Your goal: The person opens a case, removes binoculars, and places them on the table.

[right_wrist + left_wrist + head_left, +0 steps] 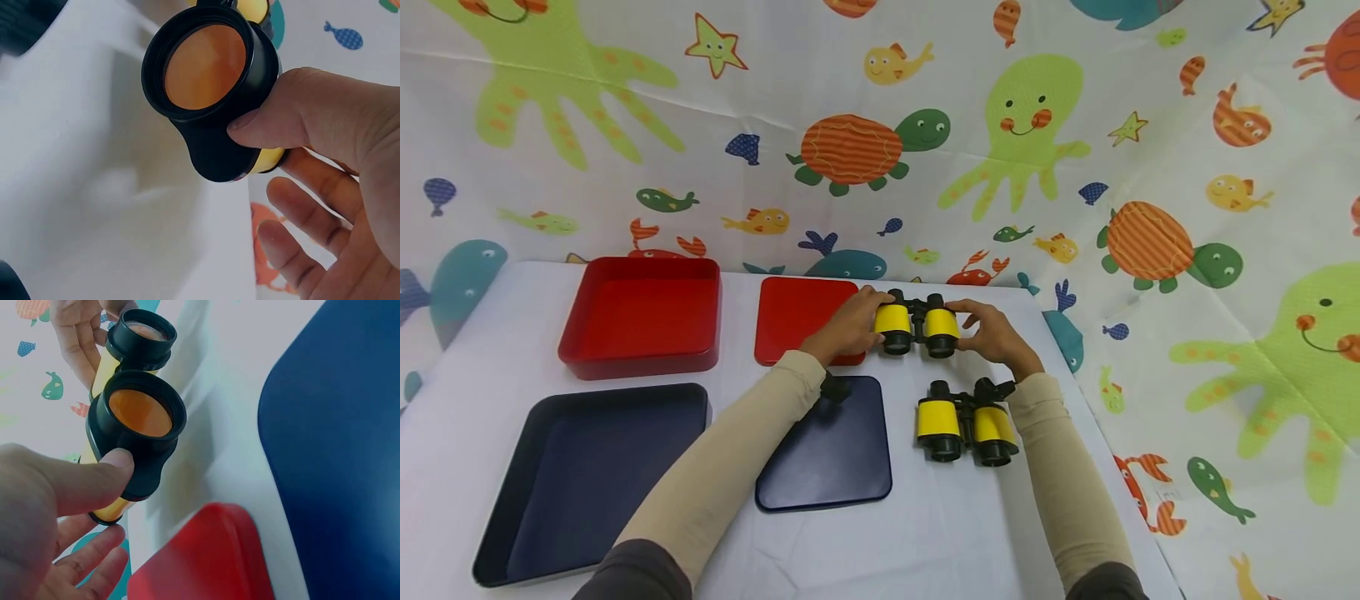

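A pair of yellow-and-black toy binoculars [917, 323] is held between both hands near the far side of the white table [925, 533]. My left hand [850, 327] grips its left barrel, and my right hand [992, 333] grips its right barrel. In the left wrist view the thumb [87, 481] presses on the black rim below an orange lens [140, 412]. In the right wrist view the thumb [281, 119] presses beside the other orange lens [206, 67]. A second, identical pair of binoculars [966, 421] lies on the table just in front, by my right forearm.
A deep red tray [640, 354] stands at the back left, with a flat red lid [797, 321] beside it, under my left hand. A deep dark-blue tray [542, 542] and a flat dark-blue lid [842, 467] lie nearer. A sea-creature cloth [1150, 167] hangs behind and to the right.
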The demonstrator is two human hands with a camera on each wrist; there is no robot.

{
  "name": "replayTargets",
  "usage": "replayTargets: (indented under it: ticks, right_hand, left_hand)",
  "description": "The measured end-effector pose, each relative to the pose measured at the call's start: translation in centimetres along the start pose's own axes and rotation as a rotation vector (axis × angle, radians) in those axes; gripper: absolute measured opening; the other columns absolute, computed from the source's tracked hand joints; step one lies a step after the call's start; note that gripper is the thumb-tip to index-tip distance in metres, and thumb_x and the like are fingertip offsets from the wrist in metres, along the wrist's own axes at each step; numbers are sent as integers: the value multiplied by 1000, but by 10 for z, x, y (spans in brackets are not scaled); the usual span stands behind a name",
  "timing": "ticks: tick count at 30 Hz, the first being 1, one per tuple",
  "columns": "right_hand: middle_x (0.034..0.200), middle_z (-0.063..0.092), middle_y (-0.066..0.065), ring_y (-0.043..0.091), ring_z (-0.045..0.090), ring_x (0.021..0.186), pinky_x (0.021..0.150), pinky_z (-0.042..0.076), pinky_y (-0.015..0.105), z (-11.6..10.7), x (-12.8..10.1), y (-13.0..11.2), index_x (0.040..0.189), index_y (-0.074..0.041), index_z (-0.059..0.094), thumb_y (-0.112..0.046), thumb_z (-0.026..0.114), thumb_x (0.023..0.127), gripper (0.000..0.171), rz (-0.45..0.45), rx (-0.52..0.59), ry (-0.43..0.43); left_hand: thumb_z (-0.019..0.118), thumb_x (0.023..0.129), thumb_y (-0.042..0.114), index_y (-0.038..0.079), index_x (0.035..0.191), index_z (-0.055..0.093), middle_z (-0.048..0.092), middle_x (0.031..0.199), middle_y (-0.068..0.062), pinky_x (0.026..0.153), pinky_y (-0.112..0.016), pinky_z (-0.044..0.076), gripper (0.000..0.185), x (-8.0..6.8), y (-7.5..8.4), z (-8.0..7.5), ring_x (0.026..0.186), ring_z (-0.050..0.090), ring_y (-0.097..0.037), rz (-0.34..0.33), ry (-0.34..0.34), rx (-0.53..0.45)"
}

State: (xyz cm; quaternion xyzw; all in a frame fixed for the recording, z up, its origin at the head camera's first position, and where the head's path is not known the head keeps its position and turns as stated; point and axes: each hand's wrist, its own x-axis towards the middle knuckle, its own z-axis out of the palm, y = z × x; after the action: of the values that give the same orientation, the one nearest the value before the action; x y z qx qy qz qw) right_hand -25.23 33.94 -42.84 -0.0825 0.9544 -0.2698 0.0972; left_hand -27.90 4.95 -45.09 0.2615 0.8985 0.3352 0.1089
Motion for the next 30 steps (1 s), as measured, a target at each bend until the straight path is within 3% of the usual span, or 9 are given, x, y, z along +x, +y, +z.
replayTargets:
  ticks: [16,30]
  right_hand:
    - [162,50,10,36,57,126,99,57,51,1,14,13,158,-16,50,2,78,91,75,57,8,-57]
    - [165,46,10,37,55,131,103,53,53,3,19,16,163,-19,44,-6,72,97,73,91,-17,-83]
  left_hand:
    - [82,94,14,10,160,45,50,153,-17,126,-44,42,75,13,1,18,138,54,-32,-38,31,14]
    - [79,97,19,12,161,45,50,155,-17,124,-47,42,73,14,3,18,140,51,-33,-66,17,45]
